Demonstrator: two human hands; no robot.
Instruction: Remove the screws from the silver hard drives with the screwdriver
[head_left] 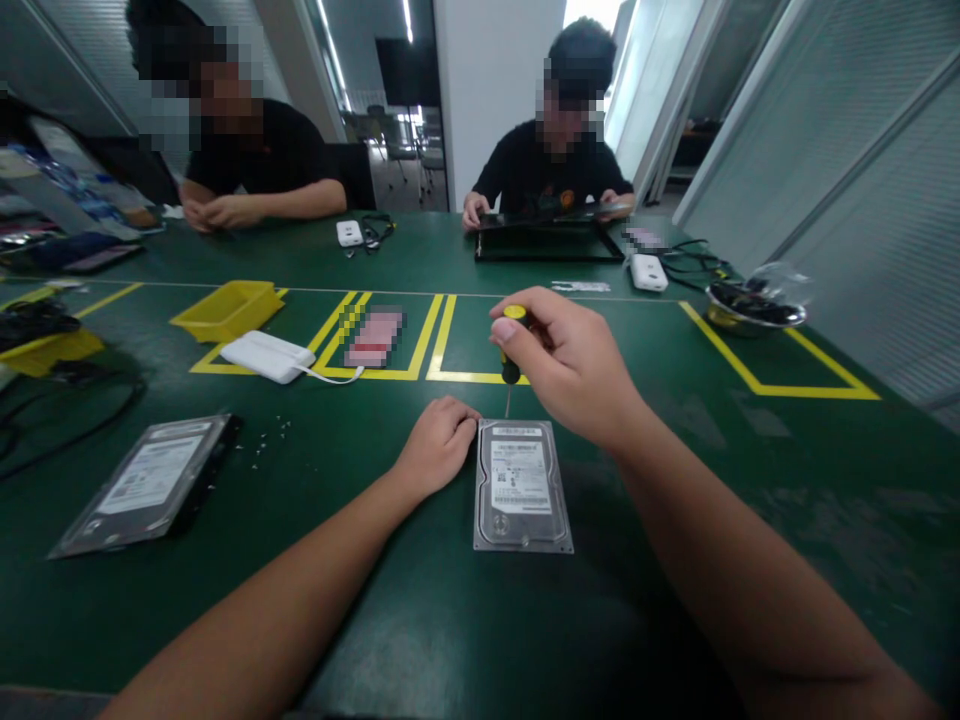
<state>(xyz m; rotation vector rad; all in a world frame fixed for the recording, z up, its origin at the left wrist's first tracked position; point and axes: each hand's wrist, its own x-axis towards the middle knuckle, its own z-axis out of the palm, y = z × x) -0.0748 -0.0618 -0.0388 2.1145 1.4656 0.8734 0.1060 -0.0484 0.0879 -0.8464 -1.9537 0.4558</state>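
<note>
A silver hard drive (523, 515) with a white label lies flat on the green table in front of me. My right hand (581, 365) grips a screwdriver (513, 345) with a yellow and black handle. Its thin shaft points down to the drive's far edge; whether the tip sits in a screw is too small to tell. At the drive's far left corner is my left hand (441, 445), its fingers curled and holding that corner against the table. Farther left lies a second hard drive (150, 480), with several tiny screws (262, 440) scattered beside it.
A white power bank (268, 355) is cabled to a pink phone (375, 340). Behind it stands a yellow tray (229, 310). A metal bowl (756, 310) holds dark parts at right. Across the table sit two people, one handling a black frame (551, 248).
</note>
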